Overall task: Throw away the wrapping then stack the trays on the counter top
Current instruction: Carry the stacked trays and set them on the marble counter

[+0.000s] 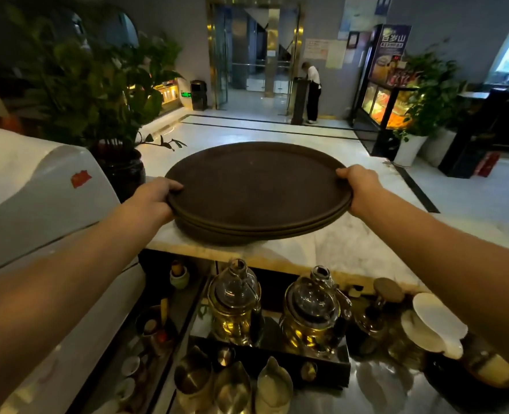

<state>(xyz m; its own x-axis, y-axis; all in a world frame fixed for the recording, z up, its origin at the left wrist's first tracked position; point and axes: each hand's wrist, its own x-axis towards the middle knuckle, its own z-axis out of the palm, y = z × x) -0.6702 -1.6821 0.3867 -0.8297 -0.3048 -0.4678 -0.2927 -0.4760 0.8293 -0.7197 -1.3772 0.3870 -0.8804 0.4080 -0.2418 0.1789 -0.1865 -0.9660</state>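
Observation:
A stack of round dark brown trays (254,186) rests on the white marble counter top (352,243), its near rim close to the counter's front edge. My left hand (154,198) grips the stack's left rim, thumb on top. My right hand (359,186) grips the right rim the same way. At least three rims show one above another at the front of the stack. No wrapping is in view.
A potted plant in a dark pot (121,171) stands left of the trays, beside a white machine (32,186). Below the counter stand two glass teapots (237,303) on a burner, cups and white dishes (435,324). A person (312,91) stands far off by the lift.

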